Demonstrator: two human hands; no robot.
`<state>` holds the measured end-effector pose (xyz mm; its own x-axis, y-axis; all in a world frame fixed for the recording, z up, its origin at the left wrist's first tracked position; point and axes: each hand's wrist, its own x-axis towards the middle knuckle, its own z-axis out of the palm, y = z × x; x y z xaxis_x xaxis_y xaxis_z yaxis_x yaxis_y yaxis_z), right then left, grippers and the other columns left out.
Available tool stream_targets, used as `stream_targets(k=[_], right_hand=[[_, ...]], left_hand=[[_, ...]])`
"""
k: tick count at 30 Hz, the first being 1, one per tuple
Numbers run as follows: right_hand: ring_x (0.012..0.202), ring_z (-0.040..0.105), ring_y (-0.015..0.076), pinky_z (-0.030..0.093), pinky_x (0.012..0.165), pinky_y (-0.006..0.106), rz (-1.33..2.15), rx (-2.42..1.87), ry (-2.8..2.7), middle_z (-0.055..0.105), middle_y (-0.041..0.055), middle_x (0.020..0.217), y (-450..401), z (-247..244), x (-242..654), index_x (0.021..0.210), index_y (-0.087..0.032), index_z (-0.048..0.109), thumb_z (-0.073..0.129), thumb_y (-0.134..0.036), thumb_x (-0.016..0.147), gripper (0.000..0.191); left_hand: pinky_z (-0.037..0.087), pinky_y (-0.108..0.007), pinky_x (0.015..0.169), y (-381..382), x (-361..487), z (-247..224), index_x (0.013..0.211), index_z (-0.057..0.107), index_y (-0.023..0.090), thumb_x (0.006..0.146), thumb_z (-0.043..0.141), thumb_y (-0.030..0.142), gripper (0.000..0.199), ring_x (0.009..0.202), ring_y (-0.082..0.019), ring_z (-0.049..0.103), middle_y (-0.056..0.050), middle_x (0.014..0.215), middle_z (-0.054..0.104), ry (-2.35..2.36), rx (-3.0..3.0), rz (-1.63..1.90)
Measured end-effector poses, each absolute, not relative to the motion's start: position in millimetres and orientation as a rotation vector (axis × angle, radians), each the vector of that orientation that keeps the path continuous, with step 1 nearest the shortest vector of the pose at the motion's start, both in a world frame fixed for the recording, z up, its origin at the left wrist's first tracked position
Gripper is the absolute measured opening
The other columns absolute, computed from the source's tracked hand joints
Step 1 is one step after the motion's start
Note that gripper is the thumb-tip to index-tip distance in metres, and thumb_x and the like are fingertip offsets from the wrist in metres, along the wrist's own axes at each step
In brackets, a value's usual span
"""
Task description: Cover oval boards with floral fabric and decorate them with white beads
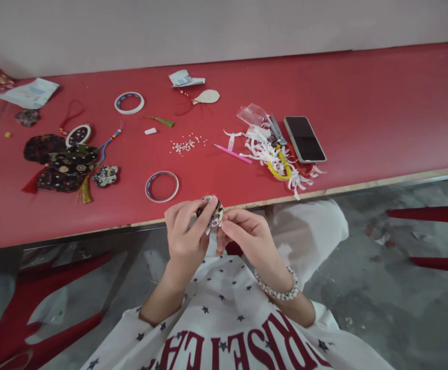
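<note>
My left hand (188, 231) grips a small round patterned piece (215, 211), dark and floral with a pale rim, near the table's front edge. The left thumb lies across its face. My right hand (247, 234) is at the piece's right side, thumb and forefinger pinched together at its lower rim. Whatever lies between those fingertips is too small to make out. A bit of white shows under the piece. Beyond the hands, tiny pale beads (185, 146) are scattered on the red table (381, 103), with a pink pen-like stick (233, 153) to their right.
Two tape rolls (162, 186) (129, 103) lie on the table. Dark patterned ornaments with tassels (64, 167) are piled at left. At right are white paper strips (260, 146), yellow-handled scissors (279, 165) and a phone (304, 139). Red chairs (19, 303) stand below.
</note>
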<state>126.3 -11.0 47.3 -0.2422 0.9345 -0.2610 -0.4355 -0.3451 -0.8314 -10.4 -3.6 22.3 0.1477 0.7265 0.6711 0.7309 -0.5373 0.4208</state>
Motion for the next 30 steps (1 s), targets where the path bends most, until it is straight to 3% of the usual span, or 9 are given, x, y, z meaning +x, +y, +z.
stream_targets(k=[30], right_hand=[[0.042,0.057,0.0070,0.049,0.045,0.020,1.662,-1.021,-0.873,0.059,-0.0046,0.054,-10.2,51.0,128.9,0.064,-0.018,0.056,0.059,-0.021,0.076,0.012]], left_hand=[[0.042,-0.038,0.083,-3.9,-10.6,16.3,0.118,0.059,0.026,0.078,0.061,0.006,0.045,0.092,-0.020,0.058,-0.008,0.103,0.064,-1.486,-2.356,-1.323]])
